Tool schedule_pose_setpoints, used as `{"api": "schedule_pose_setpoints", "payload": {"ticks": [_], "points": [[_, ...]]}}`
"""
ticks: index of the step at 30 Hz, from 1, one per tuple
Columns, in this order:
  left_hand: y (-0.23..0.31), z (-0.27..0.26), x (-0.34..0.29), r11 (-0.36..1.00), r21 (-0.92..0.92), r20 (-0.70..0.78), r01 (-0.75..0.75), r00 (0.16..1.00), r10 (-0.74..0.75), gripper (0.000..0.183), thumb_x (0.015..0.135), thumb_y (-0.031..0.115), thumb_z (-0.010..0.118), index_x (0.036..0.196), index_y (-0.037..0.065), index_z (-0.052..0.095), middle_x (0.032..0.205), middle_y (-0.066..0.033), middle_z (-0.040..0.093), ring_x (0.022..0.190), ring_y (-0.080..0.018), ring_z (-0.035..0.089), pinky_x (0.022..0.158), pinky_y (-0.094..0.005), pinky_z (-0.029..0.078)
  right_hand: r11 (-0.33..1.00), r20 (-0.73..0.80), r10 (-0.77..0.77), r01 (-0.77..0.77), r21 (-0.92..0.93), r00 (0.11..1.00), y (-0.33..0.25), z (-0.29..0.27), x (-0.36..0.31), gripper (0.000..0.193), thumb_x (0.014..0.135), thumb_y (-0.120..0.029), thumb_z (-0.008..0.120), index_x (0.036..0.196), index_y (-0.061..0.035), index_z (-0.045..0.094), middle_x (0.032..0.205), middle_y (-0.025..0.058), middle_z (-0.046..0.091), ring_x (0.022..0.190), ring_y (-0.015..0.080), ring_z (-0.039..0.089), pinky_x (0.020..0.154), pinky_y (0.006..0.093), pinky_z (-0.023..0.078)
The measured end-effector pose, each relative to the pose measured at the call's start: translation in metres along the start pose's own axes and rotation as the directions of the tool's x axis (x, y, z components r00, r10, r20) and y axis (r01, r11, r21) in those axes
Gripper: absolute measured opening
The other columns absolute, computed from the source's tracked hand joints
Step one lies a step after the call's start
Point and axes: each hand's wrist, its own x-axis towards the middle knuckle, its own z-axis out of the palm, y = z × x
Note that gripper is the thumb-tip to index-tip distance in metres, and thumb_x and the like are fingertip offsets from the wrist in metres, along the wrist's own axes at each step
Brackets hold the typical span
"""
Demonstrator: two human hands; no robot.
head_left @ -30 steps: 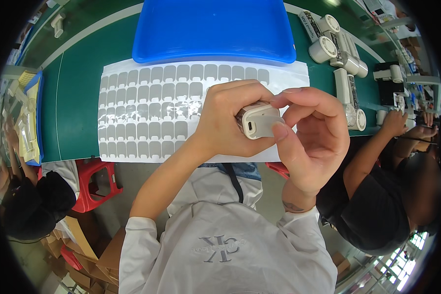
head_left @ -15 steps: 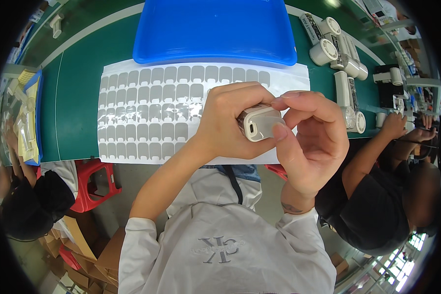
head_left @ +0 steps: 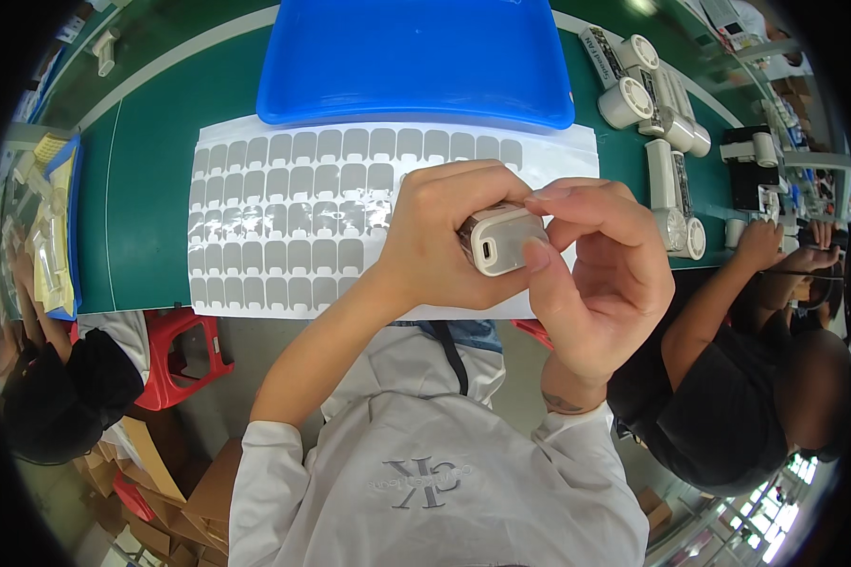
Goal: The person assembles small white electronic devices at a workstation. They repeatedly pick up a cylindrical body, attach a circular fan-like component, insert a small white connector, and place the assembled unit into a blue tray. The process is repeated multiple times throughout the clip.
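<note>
My left hand (head_left: 435,231) is wrapped round a white handheld fan (head_left: 483,268), its end turned up toward me. A small dark charging port shows in that end; the rest of the fan is mostly hidden in my palm. Over the flat end face lies a grey sticker (head_left: 515,242). The thumb and bent fingers of my right hand (head_left: 600,274) close at the sticker's right edge, where the thumb tip presses. Beneath both hands is a white backing sheet (head_left: 558,151) bearing rows of grey stickers, with some places bare on its right side.
A blue tray (head_left: 416,115) stands just beyond the sheet. White fans (head_left: 626,102) and slim boxes lie on the green table (head_left: 151,208) to the right. Another person's arm (head_left: 719,283) is at the right; another person sits at the left by a red stool (head_left: 175,350).
The sticker's right edge, which stood out toward my right thumb, now lies closer to the fan's end face. My right thumb has shifted slightly left; my left hand keeps its grip.
</note>
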Motion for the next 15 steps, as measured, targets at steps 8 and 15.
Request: {"api": "schedule_pose_setpoints", "payload": {"ticks": [8, 15], "points": [[0.010, -0.008, 0.004, 0.990, -0.017, 0.131, 0.140, 0.982, -0.137, 0.025, 0.059, 0.008, 0.075, 0.078, 0.006, 0.059, 0.070, -0.0056, 0.059, 0.060, -0.0201, 0.057, 0.053, -0.0294, 0.043, 0.864, 0.163, 0.298, -0.193, -0.466, 0.940, -0.028, -0.024, 0.017, 0.033, 0.078, -0.002, 0.071, 0.110, -0.0030, 0.066, 0.076, 0.0026, 0.058, 0.064, 0.0084, 0.051, 0.058, 0.0221, 0.039], [0.019, -0.030, 0.018, 0.975, -0.085, 0.232, 0.207, 0.955, -0.183, 0.022, 0.060, -0.002, 0.064, 0.081, 0.005, 0.059, 0.075, -0.0055, 0.059, 0.064, -0.0174, 0.056, 0.059, -0.0278, 0.043, 0.840, 0.082, 0.521, -0.528, 0.129, 0.849, 0.032, -0.033, -0.017, 0.027, 0.093, -0.004, 0.055, 0.119, -0.0010, 0.060, 0.073, -0.0004, 0.054, 0.067, 0.0069, 0.051, 0.063, 0.0224, 0.041]]}}
